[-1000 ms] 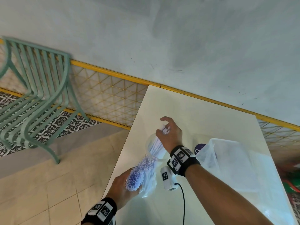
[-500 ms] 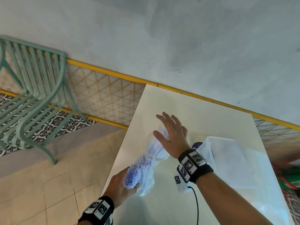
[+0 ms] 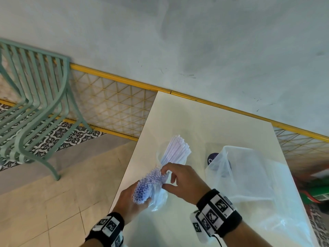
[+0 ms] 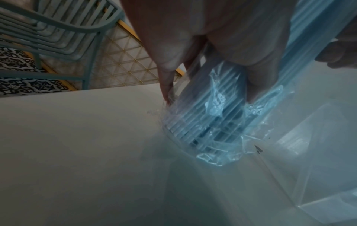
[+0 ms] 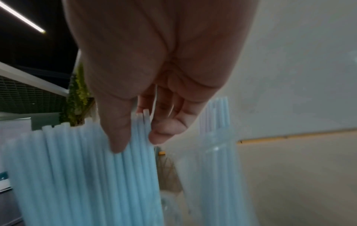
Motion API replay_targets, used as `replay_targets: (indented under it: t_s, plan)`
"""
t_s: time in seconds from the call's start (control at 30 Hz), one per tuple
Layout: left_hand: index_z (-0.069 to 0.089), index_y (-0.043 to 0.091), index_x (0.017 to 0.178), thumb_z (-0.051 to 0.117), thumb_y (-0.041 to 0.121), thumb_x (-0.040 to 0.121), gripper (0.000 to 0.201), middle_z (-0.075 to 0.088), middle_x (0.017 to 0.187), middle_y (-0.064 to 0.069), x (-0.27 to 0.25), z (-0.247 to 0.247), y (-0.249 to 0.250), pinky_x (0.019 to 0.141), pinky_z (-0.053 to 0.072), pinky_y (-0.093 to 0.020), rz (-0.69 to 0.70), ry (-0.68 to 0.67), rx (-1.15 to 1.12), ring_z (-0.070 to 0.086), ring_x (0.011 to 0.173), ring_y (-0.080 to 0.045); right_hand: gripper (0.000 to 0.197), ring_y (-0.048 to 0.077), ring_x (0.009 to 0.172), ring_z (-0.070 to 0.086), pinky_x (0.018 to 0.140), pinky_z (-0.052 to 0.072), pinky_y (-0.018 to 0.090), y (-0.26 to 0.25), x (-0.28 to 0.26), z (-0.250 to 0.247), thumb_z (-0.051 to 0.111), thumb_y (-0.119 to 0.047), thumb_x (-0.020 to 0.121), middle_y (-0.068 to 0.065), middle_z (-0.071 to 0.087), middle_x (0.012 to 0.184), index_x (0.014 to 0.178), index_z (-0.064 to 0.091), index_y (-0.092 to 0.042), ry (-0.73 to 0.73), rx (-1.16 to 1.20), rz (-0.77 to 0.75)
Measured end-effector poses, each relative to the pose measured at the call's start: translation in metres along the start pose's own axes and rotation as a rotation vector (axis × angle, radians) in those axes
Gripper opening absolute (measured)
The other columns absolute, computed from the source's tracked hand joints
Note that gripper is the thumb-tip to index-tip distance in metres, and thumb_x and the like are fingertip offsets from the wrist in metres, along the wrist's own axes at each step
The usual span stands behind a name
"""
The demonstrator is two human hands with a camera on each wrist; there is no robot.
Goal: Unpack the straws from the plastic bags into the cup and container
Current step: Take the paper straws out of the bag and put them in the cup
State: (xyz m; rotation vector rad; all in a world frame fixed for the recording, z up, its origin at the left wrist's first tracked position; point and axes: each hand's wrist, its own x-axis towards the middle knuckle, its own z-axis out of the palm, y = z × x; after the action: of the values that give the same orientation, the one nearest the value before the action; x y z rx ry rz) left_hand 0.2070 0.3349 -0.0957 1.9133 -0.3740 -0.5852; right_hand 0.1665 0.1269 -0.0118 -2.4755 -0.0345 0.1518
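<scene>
No text can be read; white lettering on the dark round label (image 3: 212, 158) is illegible

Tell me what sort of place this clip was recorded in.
Probably a cafe or drinks shop, seating area. A white table holds a clear cup of straws beside a bagged bundle of straws; a green slatted metal chair stands on patterned floor tiles.

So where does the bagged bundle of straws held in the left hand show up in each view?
Head: bundle of straws low centre, open ends toward the camera.
Left wrist: centre right, wrapped in the bag, under the left hand.
Right wrist: lower left.
Shared landmark: the white table.
</scene>
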Motion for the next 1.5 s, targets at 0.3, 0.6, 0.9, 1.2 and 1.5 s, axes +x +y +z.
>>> replay_targets:
  t_s: [0.3, 0.6, 0.9, 1.2, 1.5]
  plan:
    - [0.052, 0.044, 0.100, 0.080, 0.019, 0.077, 0.044, 0.054, 0.088, 0.055, -0.001, 0.000, 0.005, 0.068, 0.041, 0.004, 0.007, -0.024, -0.018, 0.055, 0.088, 0.025, 0.021, 0.006, 0.059, 0.052, 0.062, 0.043, 0.010, 0.005, -0.001, 0.015, 0.077, -0.011, 0.074, -0.003, 0.068, 0.076, 0.094, 0.072, -0.015, 0.174, 0.254, 0.002]
    - [0.054, 0.038, 0.109, 0.081, 0.023, 0.075, 0.046, 0.066, 0.089, 0.034, 0.002, 0.001, -0.001, 0.068, 0.041, 0.005, -0.043, -0.005, -0.028, 0.055, 0.088, 0.026, 0.015, 0.007, 0.054, 0.044, 0.057, 0.039, 0.012, 0.002, 0.005, 0.008, 0.077, -0.013, 0.079, -0.002, 0.058, 0.068, 0.085, 0.063, -0.014, 0.230, 0.303, 0.003]
    - [0.054, 0.036, 0.111, 0.081, 0.022, 0.076, 0.046, 0.060, 0.099, 0.031, 0.003, 0.002, -0.002, 0.070, 0.039, 0.007, -0.022, 0.001, 0.002, 0.053, 0.088, 0.028, 0.011, 0.000, 0.078, 0.063, 0.072, 0.044, 0.006, -0.004, 0.015, -0.003, 0.072, -0.005, 0.082, -0.002, 0.072, 0.088, 0.091, 0.074, -0.011, 0.236, 0.284, -0.053]
    - [0.049, 0.047, 0.103, 0.080, 0.025, 0.077, 0.046, 0.050, 0.090, 0.058, 0.002, -0.001, 0.000, 0.071, 0.039, 0.006, 0.023, -0.026, 0.026, 0.052, 0.089, 0.029, 0.012, 0.010, 0.071, 0.063, 0.068, 0.053, 0.023, -0.004, 0.023, -0.009, 0.066, -0.013, 0.089, 0.000, 0.071, 0.089, 0.100, 0.068, -0.015, 0.117, 0.252, -0.046]
    - [0.054, 0.036, 0.114, 0.080, 0.029, 0.076, 0.046, 0.059, 0.104, 0.031, 0.006, 0.001, -0.009, 0.074, 0.041, 0.005, 0.000, -0.012, 0.032, 0.053, 0.093, 0.027, 0.006, 0.000, 0.078, 0.063, 0.071, 0.045, 0.007, -0.004, 0.031, -0.025, 0.070, -0.015, 0.088, -0.007, 0.071, 0.085, 0.092, 0.072, -0.012, 0.136, 0.178, -0.095]
